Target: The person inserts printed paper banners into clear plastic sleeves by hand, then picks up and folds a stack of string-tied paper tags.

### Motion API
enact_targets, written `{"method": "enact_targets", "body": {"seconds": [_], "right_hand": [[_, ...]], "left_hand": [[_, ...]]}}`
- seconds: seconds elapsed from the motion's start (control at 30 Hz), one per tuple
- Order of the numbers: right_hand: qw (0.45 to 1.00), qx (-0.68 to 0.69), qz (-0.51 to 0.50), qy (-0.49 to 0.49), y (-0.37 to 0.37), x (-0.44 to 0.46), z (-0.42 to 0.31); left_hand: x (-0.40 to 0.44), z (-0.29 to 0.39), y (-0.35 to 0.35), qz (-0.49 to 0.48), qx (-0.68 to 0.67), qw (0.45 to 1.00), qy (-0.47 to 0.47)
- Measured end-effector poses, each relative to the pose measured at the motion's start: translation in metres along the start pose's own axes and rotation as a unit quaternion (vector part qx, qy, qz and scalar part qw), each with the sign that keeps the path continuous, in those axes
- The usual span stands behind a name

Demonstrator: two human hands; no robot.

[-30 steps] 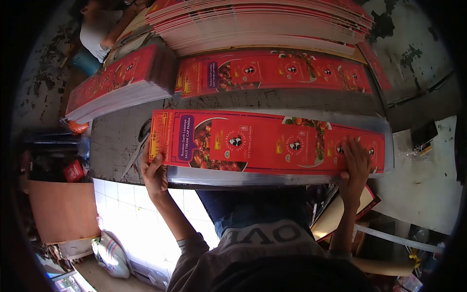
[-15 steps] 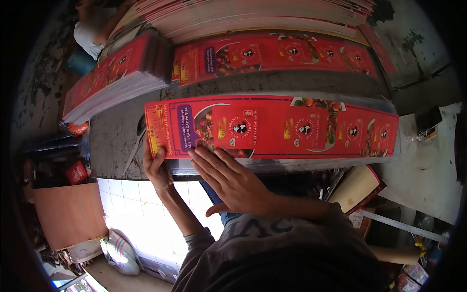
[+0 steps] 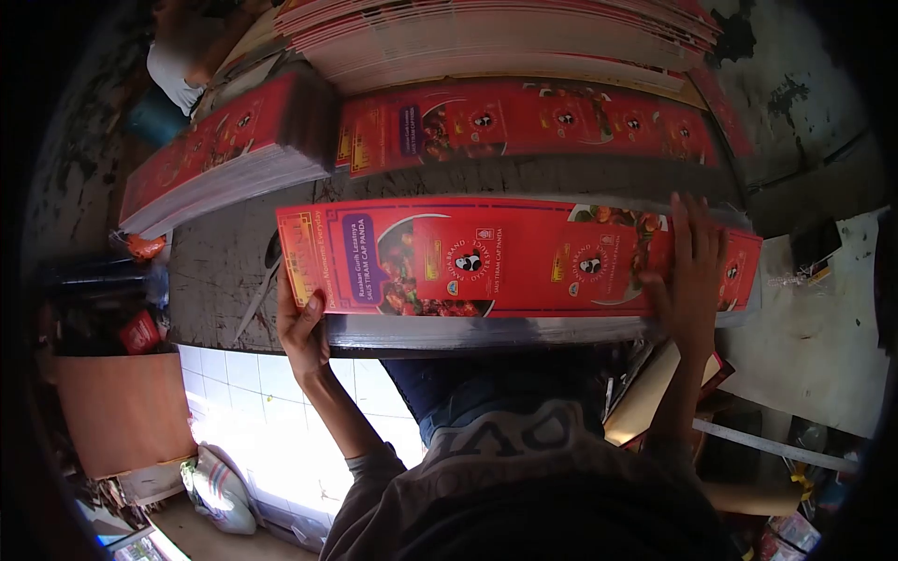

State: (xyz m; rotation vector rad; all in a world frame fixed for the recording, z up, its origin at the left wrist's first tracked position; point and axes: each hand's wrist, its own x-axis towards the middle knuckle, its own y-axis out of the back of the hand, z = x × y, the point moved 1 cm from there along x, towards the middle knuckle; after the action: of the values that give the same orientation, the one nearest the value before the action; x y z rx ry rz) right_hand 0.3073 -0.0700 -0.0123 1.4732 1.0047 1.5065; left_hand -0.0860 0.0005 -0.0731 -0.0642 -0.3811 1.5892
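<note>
A long red printed sheet (image 3: 533,257) with panda logos and food pictures lies on top of a plastic-covered stack (image 3: 486,329) at the table's near edge. My left hand (image 3: 304,323) is closed on the sheet's left end, thumb on the printed face and fingers around the edge. Across the right part of the sheet rests my right hand (image 3: 690,271), slightly blurred, its fingers stretched out and the thumb apart. Scissors (image 3: 257,299) lie on the table just left of my left hand, partly hidden by the sheet.
Behind are another row of red printed sheets (image 3: 533,126) and a tall pile of sheets (image 3: 505,47). A thick red-topped stack (image 3: 224,154) stands at the left of the dark table (image 3: 210,280). Another person (image 3: 178,70) is at the far left.
My right hand has moved from the left-middle of the sheet to its right part, with fingers now pointing away from me. My left hand stays at the left end.
</note>
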Motion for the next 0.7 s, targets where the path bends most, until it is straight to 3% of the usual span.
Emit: {"method": "enact_targets", "body": {"seconds": [0.13, 0.2, 0.23, 0.27, 0.33, 0.4, 0.47, 0.5, 0.57, 0.7], "right_hand": [[0.99, 0.103, 0.068, -0.067, 0.009, 0.001, 0.032], [0.988, 0.075, 0.115, -0.074, 0.021, 0.017, 0.043], [0.983, 0.047, 0.16, -0.079, 0.027, 0.027, 0.047], [0.983, 0.048, 0.161, -0.079, 0.029, 0.036, 0.049], [0.979, 0.077, 0.162, -0.091, 0.034, 0.054, 0.053], [0.968, 0.157, 0.154, -0.122, 0.035, 0.071, 0.039], [0.937, 0.296, 0.165, -0.08, 0.032, 0.089, 0.031], [0.938, 0.295, 0.165, -0.08, 0.029, 0.1, 0.029], [0.955, 0.242, 0.166, 0.051, 0.026, 0.119, 0.021], [0.95, 0.253, 0.159, 0.085, 0.032, 0.14, -0.025]], "left_hand": [[0.01, 0.021, -0.007, -0.034, 0.104, 0.994, -0.02], [0.015, 0.038, -0.021, -0.067, 0.332, 0.94, -0.026], [0.018, 0.042, -0.033, -0.071, 0.387, 0.915, -0.087], [0.017, 0.04, -0.041, -0.071, 0.388, 0.915, -0.088], [0.014, 0.038, -0.055, -0.026, 0.529, 0.832, -0.165], [0.011, 0.034, -0.067, -0.044, 0.531, 0.832, -0.155], [0.009, 0.028, -0.074, -0.132, 0.63, 0.745, -0.177], [0.01, 0.028, -0.078, -0.145, 0.643, 0.736, -0.158], [0.01, 0.023, -0.073, -0.146, 0.642, 0.737, -0.15], [0.012, 0.022, -0.072, -0.135, 0.617, 0.759, -0.159]]}}
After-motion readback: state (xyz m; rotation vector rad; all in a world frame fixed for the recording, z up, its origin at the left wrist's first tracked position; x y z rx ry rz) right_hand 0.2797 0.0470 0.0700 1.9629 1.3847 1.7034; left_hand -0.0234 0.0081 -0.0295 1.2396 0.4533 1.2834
